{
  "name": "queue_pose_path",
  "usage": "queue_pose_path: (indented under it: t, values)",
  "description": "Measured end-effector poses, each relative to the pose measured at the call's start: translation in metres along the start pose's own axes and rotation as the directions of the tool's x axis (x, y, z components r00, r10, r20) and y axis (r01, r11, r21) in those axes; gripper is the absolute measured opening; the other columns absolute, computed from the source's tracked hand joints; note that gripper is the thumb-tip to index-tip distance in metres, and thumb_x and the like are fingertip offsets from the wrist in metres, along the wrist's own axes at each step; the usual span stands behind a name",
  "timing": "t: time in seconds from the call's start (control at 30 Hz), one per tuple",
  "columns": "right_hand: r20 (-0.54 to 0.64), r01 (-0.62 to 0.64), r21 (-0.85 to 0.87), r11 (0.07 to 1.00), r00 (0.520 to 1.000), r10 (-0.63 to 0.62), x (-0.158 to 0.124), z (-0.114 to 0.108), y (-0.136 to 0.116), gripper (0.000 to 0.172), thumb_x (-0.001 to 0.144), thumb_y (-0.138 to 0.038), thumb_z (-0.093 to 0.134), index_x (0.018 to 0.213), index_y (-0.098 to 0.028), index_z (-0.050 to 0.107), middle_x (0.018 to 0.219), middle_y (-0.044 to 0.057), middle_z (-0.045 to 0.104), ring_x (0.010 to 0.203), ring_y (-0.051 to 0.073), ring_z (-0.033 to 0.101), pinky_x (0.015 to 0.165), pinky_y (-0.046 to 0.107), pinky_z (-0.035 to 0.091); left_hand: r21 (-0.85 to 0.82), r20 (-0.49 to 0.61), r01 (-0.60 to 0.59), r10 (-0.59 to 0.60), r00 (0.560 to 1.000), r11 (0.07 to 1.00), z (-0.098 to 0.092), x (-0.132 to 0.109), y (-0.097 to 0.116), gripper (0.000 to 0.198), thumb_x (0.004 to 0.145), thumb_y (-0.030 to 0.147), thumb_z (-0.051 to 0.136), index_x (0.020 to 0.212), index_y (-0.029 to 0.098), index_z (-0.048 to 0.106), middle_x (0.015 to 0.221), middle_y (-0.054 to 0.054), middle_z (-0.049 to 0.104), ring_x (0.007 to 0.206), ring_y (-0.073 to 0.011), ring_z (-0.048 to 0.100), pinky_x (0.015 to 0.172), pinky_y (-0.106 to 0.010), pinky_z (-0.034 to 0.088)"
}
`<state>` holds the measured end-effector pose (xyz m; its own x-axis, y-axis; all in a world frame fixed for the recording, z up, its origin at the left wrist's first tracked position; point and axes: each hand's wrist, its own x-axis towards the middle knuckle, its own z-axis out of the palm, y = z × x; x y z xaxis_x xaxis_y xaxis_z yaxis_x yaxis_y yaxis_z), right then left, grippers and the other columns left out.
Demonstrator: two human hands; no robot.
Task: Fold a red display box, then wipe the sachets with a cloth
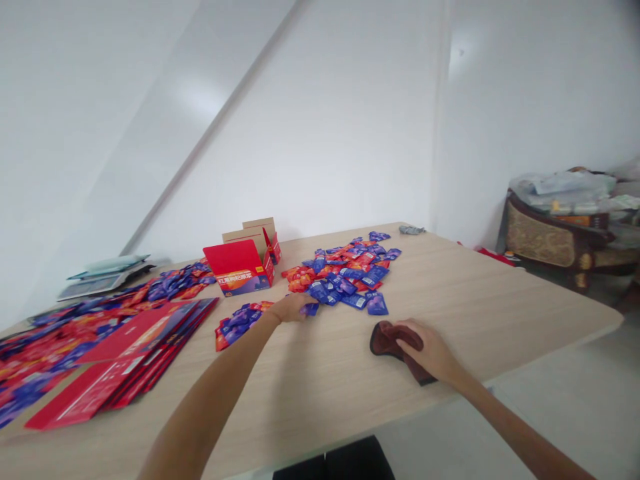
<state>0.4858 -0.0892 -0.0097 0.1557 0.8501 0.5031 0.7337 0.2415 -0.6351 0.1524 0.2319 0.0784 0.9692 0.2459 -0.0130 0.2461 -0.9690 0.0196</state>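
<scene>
My left hand [290,308] reaches to the near edge of a loose pile of blue and red-orange sachets [350,270]. Its fingers are closed on a blue sachet [311,310] at the tabletop. My right hand [427,347] is wrapped round a brown, folded, soft-looking piece with dark edging [387,339], low over the table's near side; I cannot tell exactly what it is. Left of my left hand lies a smaller heap of sachets [241,323], partly behind my forearm. An open red carton [243,283] with printed sides stands behind that heap.
Flattened red cartons [130,353] are stacked at the left, beside a large spread of sachets [45,357]. Bags [107,270] lie at the back left. A small grey item [411,230] sits at the table's far end. A loaded armchair [543,233] stands right, beyond the table [480,293].
</scene>
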Motion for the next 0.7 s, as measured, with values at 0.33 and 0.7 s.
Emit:
queue_pose_path:
  t: [0.33, 0.7]
  values:
    - [0.028, -0.04, 0.047, 0.998, 0.999, 0.038, 0.001, -0.002, -0.002, 0.031, 0.088, -0.035, 0.064, 0.118, -0.025, 0.07, 0.119, 0.009, 0.073, 0.111, 0.029, 0.066, 0.101, 0.046, 0.052, -0.13, -0.013, 0.113, -0.116, 0.993, 0.985, 0.018, -0.008, -0.031, 0.068, 0.067, 0.02, 0.074, 0.134, 0.022, 0.067, 0.132, -0.005, 0.071, 0.116, -0.0263, 0.067, 0.104, -0.034, 0.049]
    - [0.009, -0.053, 0.059, 0.997, 0.999, 0.052, 0.0, -0.001, -0.001, 0.031, 0.088, -0.036, 0.064, 0.117, -0.026, 0.07, 0.119, 0.009, 0.073, 0.113, 0.031, 0.066, 0.102, 0.047, 0.052, 0.076, -0.23, 0.349, -0.324, 0.918, 0.934, -0.001, 0.016, 0.012, 0.037, 0.097, 0.018, 0.054, 0.133, 0.017, 0.064, 0.134, -0.017, 0.064, 0.124, -0.0316, 0.06, 0.106, -0.047, 0.047]
